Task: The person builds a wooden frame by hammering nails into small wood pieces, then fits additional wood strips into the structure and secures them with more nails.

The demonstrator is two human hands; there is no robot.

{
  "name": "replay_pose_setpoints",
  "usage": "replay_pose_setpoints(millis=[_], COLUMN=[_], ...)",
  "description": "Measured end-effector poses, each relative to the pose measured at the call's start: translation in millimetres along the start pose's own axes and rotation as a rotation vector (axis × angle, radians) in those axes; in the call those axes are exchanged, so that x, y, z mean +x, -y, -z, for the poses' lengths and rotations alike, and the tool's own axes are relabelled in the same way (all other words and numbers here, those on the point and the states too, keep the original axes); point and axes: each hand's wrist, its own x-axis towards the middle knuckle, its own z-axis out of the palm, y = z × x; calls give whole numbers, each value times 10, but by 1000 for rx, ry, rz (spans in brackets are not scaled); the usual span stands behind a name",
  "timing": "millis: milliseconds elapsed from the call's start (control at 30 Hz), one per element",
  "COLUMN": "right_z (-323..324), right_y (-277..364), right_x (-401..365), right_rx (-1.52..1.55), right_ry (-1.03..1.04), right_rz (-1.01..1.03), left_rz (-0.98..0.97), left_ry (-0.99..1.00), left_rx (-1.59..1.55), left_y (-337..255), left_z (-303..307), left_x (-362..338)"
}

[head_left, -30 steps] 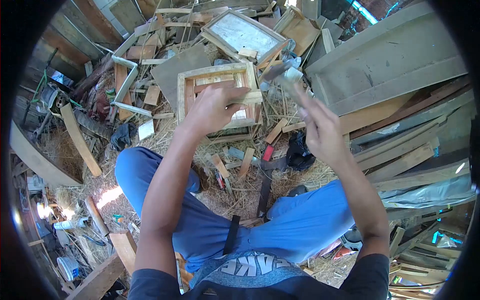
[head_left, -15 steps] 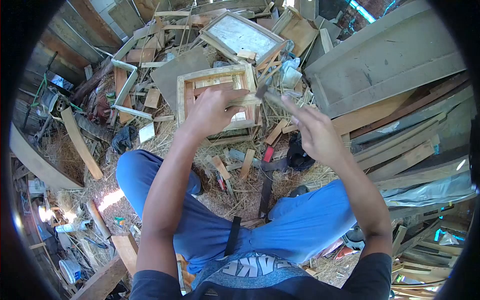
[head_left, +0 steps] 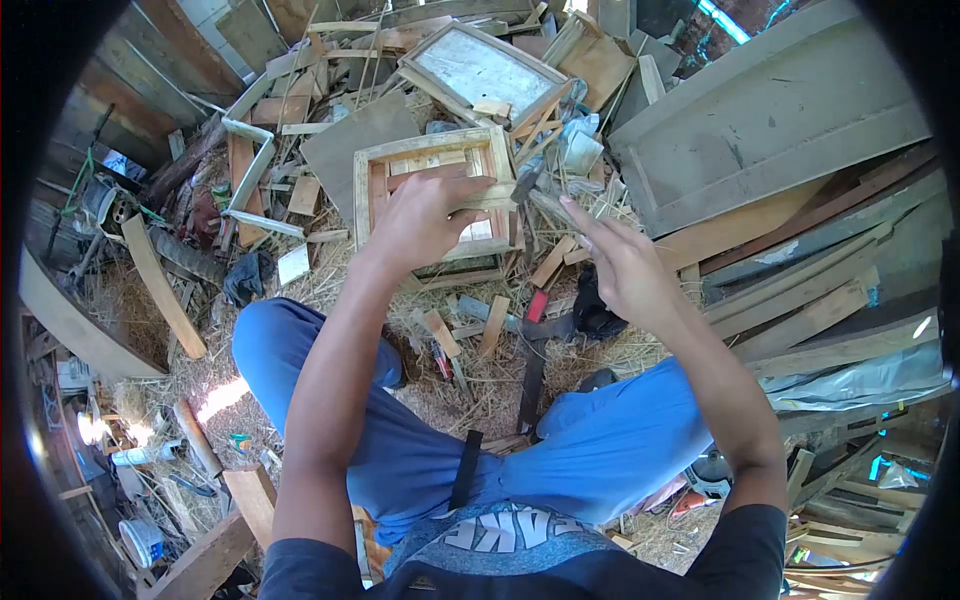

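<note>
My left hand (head_left: pixel 422 218) is closed on a short wooden strip (head_left: pixel 488 198), held across the right part of a rectangular wooden frame (head_left: pixel 428 147). Its fingers point right along the strip, and the palm side is hidden. In my right hand (head_left: pixel 632 268) is a hammer (head_left: pixel 548 205), gripped by its handle. The dark hammer head is right at the strip's right end. The frame lies on other wood in front of my knees, with light wooden pieces showing inside it.
A saw (head_left: pixel 532 385) with a red part on it lies between my legs, near small wood blocks (head_left: pixel 494 327). Behind the frame rests a framed pale panel (head_left: pixel 485 72). A large grey wooden panel (head_left: pixel 770 130) leans at the right. Straw and offcuts litter the ground.
The hammer has shifted slightly, its handle now lower and its head at the strip's end. My left hand has stayed nearly still on the strip.
</note>
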Motion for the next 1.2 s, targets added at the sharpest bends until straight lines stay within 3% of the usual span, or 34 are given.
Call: replay_pose_setpoints(millis=[100,167,200,267,400,467,500,567,600,667,700,767,900,967,1000,1067,1200], right_z=[47,-44,-39,4,13,-77,-45,32,20,-37,-40,-8,23,-11,-54,-131,-95], right_y=[55,60,45,9,75,31,33,41,50,85,83,70,65,178,113,-79,17], right_x=[23,68,58,32,59,64,67,50,77,129,112,59,78,78,67,56,123], right_rx=[43,83,84,-44,95,58,57,-40,-40,118,120,-151,-39,172,174,-27,55], right_ry=[-87,-381,-386,8,-189,-284,-288,20,21,-412,-408,66,-43,-373,-372,-19,-153], right_rz=[40,164,164,0,47,241,243,-27,-26,159,161,-78,-1,42,39,21,57], left_rz=[-18,-29,-33,-11,30,-15,-18,-12,-12,10,15,144,117,-28,-27,123,98], left_ry=[-35,-40,-38,-36,-28,-29,-30,-36,-37,-26,-27,80,44,-49,-47,77,44], left_rx=[2,-51,-47,-23,-26,-47,-45,-12,-12,-38,-38,-45,-35,-2,-2,-16,-4], left_y=[20,-18,-15,-11,-17,0,-4,-7,-2,-5,-31,-100,-87,-6,-31,-124,-94], left_z=[-40,-13,-7,0,-15,0,6,5,6,-10,4,65,80,16,37,117,88], left_x=[-13,-1,-3,-8,-25,1,0,-1,14,0,-4,25,13,-8,-14,17,-1])
